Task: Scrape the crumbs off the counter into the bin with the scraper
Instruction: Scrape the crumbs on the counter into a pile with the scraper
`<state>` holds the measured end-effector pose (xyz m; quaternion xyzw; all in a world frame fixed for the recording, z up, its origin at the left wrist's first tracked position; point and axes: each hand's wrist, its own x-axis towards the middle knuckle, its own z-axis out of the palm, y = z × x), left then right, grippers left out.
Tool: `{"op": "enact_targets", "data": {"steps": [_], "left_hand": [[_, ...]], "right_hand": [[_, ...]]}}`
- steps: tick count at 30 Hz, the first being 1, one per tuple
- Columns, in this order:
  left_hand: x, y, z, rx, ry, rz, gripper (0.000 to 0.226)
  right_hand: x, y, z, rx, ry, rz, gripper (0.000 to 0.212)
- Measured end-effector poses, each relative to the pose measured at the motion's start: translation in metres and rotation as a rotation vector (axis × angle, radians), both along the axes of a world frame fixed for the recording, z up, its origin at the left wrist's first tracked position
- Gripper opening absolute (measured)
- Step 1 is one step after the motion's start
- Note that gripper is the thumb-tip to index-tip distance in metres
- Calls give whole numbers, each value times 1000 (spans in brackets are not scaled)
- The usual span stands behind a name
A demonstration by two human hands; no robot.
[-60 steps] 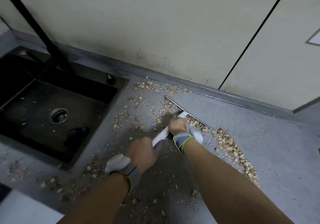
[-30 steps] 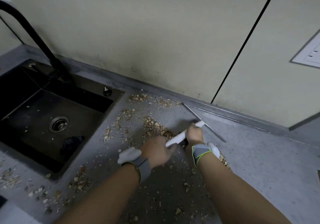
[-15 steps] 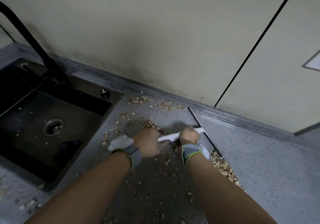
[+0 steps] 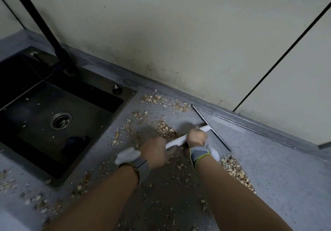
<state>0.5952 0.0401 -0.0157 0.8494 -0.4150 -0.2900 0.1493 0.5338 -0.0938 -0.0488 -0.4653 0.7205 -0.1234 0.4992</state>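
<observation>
Scraper gripped by both hands (blade seemingly down), crumbs alongside

Both hands grip the white handle of the scraper: the left hand at its near end, the right hand further along. The blade runs from 11 o'clock to 5 o'clock, edge down on the grey counter. Crumbs lie heaped at 9 o'clock of the blade, with a further band at 5 o'clock beside the right wrist. A black sink sits at 9 o'clock, its tap at 10 o'clock. Each wrist carries a grey band.
</observation>
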Motion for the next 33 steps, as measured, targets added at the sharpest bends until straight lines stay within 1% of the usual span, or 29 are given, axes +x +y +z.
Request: {"op": "enact_targets", "data": {"steps": [4, 7, 14, 18, 22, 26, 29, 31, 33], "left_hand": [[1, 4, 0, -11, -3, 57, 48], [14, 7, 4, 9, -60, 105, 49], [37, 13, 13, 25, -94, 91, 46], [32, 19, 10, 16, -26, 144, 50], [26, 25, 10, 12, -32, 158, 55], [12, 30, 9, 11, 124, 114, 53], [9, 34, 17, 53, 213, 60, 49], [7, 41, 24, 84, 259, 27, 45], [5, 46, 30, 123, 265, 9, 44]], "right_hand": [[13, 2, 2, -16, 1, 80, 50], [36, 5, 7, -11, -12, 102, 47], [60, 7, 5, 43, -34, 112, 49], [67, 9, 4, -7, 20, 317, 51], [70, 13, 8, -63, 101, 485, 48], [57, 15, 9, -84, 105, 599, 47], [46, 22, 12, -106, 141, 684, 44], [37, 30, 15, -76, 153, 744, 41], [31, 38, 16, -65, 146, 777, 41]]}}
